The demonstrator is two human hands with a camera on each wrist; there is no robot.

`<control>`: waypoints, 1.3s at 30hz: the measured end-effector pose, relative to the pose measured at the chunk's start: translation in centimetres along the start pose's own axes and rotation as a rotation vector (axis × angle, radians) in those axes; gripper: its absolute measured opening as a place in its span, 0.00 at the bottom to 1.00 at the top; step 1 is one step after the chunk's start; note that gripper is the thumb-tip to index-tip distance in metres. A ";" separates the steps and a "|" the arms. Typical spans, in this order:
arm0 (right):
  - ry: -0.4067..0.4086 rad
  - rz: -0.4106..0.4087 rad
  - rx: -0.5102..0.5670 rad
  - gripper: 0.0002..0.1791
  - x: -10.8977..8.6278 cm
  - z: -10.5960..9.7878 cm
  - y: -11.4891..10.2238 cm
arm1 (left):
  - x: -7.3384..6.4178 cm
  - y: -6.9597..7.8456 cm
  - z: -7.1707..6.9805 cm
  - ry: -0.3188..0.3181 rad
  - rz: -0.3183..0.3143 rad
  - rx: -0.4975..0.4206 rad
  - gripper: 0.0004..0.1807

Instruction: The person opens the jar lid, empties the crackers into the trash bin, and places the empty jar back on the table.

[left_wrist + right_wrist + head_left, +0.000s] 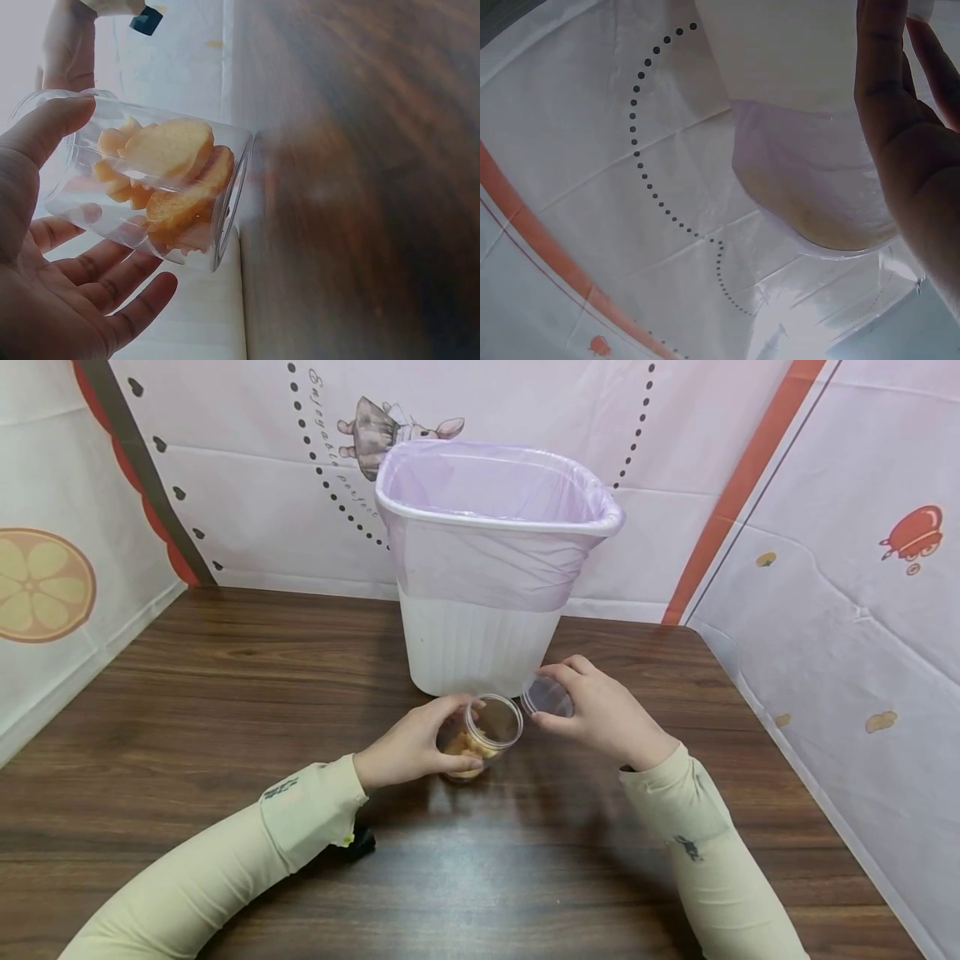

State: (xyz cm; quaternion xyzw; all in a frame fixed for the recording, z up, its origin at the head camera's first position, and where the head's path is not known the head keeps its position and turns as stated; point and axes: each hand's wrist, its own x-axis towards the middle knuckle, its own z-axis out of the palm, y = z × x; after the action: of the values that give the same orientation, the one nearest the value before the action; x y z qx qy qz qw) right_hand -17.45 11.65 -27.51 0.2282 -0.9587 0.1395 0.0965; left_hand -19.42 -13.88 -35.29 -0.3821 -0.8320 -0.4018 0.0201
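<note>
A clear round jar (pixel 489 735) stands slightly tilted at the middle of the table, its mouth uncovered. My left hand (pixel 408 747) grips it around the side, thumb on one side and fingers on the other. Inside, near the bottom, lie several yellow-orange chunks (pixel 176 161) that look like cut food pieces; their exact kind is unclear. Just right of the jar's mouth, my right hand (pixel 603 706) pinches a clear round lid (pixel 547 696) by its edge, apart from the jar. In the right wrist view that hand (pixel 911 127) shows only partly, at the right edge.
Behind the jar stands a white bin (pixel 476 647) with a lilac bag (pixel 487 564) folded over its rim. A small black object (pixel 362 845) shows beside the left sleeve. Printed cloth walls (pixel 825 635) border the brown wooden table (pixel 277 685).
</note>
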 end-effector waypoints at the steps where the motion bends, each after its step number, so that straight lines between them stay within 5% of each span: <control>1: -0.001 0.002 -0.002 0.31 0.0 0.0 0.0 | 0.0 0.0 0.0 0.000 0.002 0.002 0.37; 39: -0.097 0.126 -0.081 0.29 1.3 2.4 3.3 | -0.1 0.1 0.2 0.007 -0.001 0.006 0.37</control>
State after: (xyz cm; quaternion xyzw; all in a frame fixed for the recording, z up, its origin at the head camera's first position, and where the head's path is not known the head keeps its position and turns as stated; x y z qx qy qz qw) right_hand -20.40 13.20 -30.16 0.1696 -0.9796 0.0954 0.0503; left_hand -19.26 -13.78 -35.39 -0.3804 -0.8332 -0.4006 0.0241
